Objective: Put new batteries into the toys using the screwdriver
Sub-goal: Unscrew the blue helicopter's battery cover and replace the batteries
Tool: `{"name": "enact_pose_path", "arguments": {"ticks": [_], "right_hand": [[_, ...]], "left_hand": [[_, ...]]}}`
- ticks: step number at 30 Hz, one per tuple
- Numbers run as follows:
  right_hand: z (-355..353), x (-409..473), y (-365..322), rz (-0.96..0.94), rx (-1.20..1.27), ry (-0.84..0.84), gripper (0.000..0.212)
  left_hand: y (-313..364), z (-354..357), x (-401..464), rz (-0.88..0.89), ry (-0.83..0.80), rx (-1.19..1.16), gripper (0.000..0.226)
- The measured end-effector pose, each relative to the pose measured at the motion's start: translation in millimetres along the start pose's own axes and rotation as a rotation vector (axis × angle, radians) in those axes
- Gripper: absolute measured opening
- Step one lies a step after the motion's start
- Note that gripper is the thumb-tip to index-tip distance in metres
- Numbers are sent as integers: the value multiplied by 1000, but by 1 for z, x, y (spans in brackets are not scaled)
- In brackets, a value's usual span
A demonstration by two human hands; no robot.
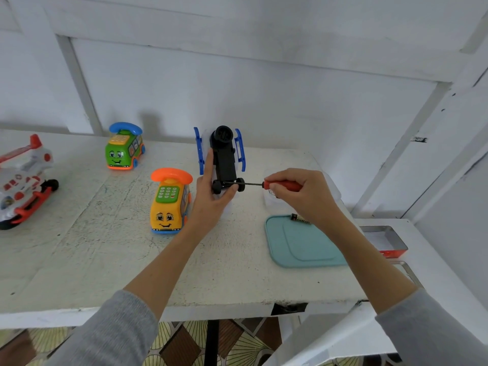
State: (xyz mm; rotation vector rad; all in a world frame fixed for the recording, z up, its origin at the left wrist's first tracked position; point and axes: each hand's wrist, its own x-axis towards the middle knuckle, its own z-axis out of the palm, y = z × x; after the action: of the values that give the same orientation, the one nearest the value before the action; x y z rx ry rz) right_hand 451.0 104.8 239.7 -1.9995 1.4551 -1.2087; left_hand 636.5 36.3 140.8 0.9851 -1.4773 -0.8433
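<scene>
Presently: screw work on upturned toy, frame centre.

Left hand [211,196] grips the toy [224,159] underside-up, steadying it; right hand [298,191] wraps the screwdriver [264,184], tip at the underside, likely the battery cover.

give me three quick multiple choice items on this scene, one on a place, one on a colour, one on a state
1. Where does the battery lie?
A. on the teal tray
B. beside the green toy phone
C. in the red tin

2. What colour is the handset on the yellow toy phone?
A. blue
B. orange
C. green

3. What is the right hand doing?
A. resting flat on the table
B. gripping the red-handled screwdriver
C. holding a battery

Key:
1 A, it lies at the tray's far edge.
2 B, the orange handset sits on top.
3 B, its fingers curl round the handle, tip at the toy's black underside.
</scene>
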Motion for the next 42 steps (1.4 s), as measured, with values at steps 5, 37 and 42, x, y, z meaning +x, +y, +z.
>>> {"name": "enact_pose_path", "arguments": {"ticks": [5, 37, 42], "right_hand": [[-5, 9, -12, -40, -148, -41, 16], [1, 34, -50, -328, -520, -69, 17], [0, 30, -51, -204, -699, -54, 39]], "left_hand": [[2, 0, 0, 18, -2, -3, 83], [2, -4, -1, -59, 2, -22, 86], [4, -2, -2, -55, 1, -20, 85]]}}
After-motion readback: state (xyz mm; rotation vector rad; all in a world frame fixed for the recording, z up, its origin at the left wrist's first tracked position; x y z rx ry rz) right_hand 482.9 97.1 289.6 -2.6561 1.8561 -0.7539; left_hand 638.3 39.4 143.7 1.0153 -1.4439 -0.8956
